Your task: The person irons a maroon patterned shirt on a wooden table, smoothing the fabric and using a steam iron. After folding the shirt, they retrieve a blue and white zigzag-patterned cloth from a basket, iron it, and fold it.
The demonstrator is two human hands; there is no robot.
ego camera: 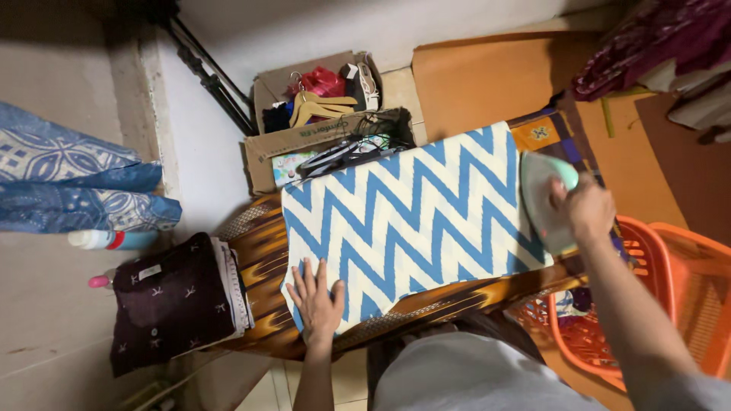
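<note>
Cramped floor corner; low brown board bearing blue-and-white zigzag cloth; left hand spread flat on its near corner; right hand gripping pale green iron at far edge; scorch likely if paused, fingers close if swept back.

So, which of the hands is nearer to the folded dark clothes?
Left. The left hand lies flat on the zigzag cloth, beside the folded dark clothes; the right hand holds the iron far across.
</note>
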